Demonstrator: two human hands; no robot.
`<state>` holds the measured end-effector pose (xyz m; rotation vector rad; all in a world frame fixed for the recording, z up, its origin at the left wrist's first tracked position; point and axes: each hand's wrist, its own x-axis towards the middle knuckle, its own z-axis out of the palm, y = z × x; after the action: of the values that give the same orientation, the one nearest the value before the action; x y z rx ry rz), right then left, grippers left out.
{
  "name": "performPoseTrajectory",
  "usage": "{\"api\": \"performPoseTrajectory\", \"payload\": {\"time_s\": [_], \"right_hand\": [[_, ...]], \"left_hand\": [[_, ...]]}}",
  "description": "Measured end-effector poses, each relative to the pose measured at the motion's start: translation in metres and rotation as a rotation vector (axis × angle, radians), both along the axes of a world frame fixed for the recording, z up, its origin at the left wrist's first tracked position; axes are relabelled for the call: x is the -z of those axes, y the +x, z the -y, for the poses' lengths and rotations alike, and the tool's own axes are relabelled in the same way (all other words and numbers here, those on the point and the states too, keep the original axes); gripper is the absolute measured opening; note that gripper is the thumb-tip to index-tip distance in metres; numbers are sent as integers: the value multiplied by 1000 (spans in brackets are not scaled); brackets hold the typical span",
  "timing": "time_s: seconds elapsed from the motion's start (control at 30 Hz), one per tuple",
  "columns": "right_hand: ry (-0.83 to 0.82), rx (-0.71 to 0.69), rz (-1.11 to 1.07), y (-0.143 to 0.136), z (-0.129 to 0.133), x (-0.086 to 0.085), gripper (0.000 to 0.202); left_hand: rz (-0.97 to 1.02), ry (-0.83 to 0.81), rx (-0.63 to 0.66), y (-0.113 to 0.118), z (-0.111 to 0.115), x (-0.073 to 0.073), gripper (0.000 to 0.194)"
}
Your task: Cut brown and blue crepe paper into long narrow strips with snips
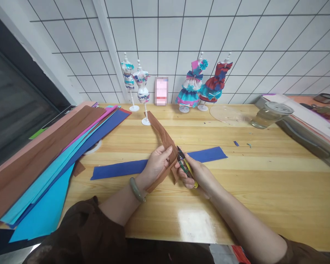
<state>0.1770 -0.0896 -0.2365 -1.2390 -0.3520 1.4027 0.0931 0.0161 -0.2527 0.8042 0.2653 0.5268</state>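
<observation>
A long brown paper strip [162, 134] is pinched in my left hand [157, 163], its far end reaching up toward a small mannequin stand. My right hand [191, 172] is closed around small thread snips [187, 167] with green and yellow handles; their dark blades are at the strip's right edge. The lower part of the strip hangs folded between and below my hands. Beneath them a blue paper strip [118, 169] lies across the wooden table, partly hidden by my hands and the brown strip.
Stacked coloured paper [57, 146] covers the left side. Two mannequins [141, 86] and two dressed ones [191, 88] stand by the tiled wall, with a phone-like screen [161, 91] between. A cup of liquid [269, 115] stands right, near blue scraps [236, 143].
</observation>
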Motion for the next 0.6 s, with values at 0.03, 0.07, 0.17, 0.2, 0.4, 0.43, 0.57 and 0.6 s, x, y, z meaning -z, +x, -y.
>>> {"api": "performPoseTrajectory", "payload": {"time_s": [0.03,0.07,0.17,0.2,0.4,0.43,0.57,0.6], "right_hand": [[7,9,-23,0,0,0,44],[16,18,-42,0,0,0,42],[44,31,-75,0,0,0,41],[49,29,-78,0,0,0,42],[75,27,-95,2,-1,3,42],[80,29,-101,2,-1,4,42],[73,23,-117,1,-1,3,42],[64,19,-117,1,-1,3,42]], "left_hand": [[2,11,8,0,0,0,23],[2,18,20,0,1,0,24],[-8,31,39,0,1,1,26],[-12,31,27,1,1,2,26],[-25,-3,12,3,3,7,25],[-20,-7,14,3,4,7,25],[-25,-26,5,1,5,4,24],[-34,-29,6,1,5,3,24]]}}
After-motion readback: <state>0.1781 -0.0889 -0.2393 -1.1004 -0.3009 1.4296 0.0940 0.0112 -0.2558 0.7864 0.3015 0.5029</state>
